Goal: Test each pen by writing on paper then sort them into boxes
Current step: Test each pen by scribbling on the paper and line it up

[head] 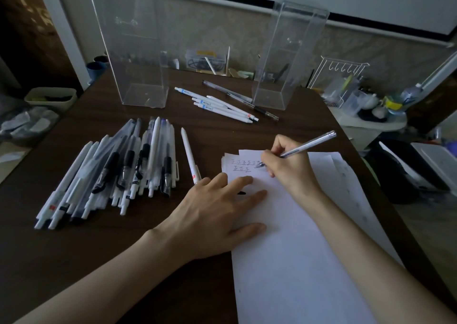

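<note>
My right hand (286, 165) grips a clear-barrelled pen (311, 144) with its tip on the white paper (291, 262), beside two rows of written marks (243, 166). My left hand (215, 212) lies flat, fingers spread, pressing the paper's left edge. A large heap of white and clear pens (116, 168) lies to the left, with one white pen (190, 159) apart beside it. Several pens (222, 106) lie between two tall clear boxes, the left box (133, 51) and the right box (284, 59). Both boxes look empty.
The dark wooden table (74, 249) ends just right of the paper. Small clutter and a case of cables (205, 59) sit along the back wall. A white wire rack (343, 73) and jars stand at the right, off the table. A bin (50, 97) sits at the left.
</note>
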The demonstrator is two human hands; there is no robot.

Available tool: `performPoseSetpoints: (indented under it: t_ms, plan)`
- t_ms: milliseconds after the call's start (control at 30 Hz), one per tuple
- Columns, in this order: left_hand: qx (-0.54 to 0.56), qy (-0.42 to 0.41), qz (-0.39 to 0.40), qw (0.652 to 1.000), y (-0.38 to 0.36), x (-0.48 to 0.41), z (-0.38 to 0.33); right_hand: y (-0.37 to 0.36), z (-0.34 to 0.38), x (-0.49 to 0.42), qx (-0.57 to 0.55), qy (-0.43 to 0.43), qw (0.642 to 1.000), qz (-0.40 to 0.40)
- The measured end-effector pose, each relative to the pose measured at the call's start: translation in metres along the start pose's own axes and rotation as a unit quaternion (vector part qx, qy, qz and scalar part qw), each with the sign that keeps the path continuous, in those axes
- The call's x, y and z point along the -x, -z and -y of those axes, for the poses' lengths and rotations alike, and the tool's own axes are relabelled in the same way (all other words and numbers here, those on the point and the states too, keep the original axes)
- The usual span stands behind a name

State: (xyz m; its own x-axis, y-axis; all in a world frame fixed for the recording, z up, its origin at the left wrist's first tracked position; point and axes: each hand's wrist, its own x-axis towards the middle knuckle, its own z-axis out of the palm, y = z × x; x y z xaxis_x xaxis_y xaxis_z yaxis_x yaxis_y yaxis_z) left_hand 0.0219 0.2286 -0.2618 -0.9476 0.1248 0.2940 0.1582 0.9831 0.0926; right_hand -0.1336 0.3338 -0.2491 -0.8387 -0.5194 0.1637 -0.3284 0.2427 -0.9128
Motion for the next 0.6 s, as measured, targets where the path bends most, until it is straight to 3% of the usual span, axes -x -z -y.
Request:
performPoseSetpoints:
  t_ms: [600]
  plan:
    - [0.010,0.013,0.017,1.000,0.0027,-0.0018,0.0010,-0.0023,-0.0009,0.0033,0.002,0.019,1.000,0.014]
